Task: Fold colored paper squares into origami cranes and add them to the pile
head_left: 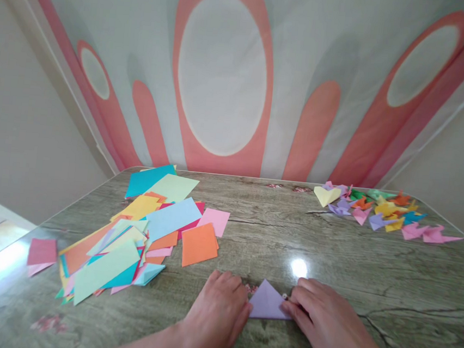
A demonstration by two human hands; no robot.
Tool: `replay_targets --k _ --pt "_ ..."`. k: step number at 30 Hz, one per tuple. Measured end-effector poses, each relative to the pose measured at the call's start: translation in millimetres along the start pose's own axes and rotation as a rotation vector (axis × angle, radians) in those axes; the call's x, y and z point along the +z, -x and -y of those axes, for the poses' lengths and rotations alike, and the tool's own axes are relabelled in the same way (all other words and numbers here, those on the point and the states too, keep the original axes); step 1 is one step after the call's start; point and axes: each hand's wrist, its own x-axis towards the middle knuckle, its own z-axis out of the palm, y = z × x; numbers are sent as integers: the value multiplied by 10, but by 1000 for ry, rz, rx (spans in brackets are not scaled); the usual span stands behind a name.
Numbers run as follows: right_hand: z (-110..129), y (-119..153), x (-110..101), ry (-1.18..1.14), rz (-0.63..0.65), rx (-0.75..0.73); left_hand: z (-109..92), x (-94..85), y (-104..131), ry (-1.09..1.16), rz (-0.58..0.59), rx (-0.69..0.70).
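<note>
A purple sheet of origami paper (266, 302), folded to a triangle with its tip pointing away from me, lies on the table between my hands. At its left corner is my left hand (219, 309), fingers curled and closed, the thumb against the paper's edge. The thumb and curled fingers of my right hand (319, 314) pinch the right corner. Both hands rest low over the wood-patterned table, and their fingers partly cover the two ends of the paper.
On the left lies a loose pile of coloured paper sheets (105, 271), with an orange square (199, 245) at its right side and a dark pink square (42, 252) apart from it. Several folded paper figures (384, 208) gather at the back right of the table (268, 227). A patterned backdrop (283, 91) stands behind.
</note>
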Motion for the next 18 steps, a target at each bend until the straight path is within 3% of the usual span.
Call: replay_targets --k 18 --pt "-35 -4 -5 -13 1 -55 37 -7 8 65 16 25"
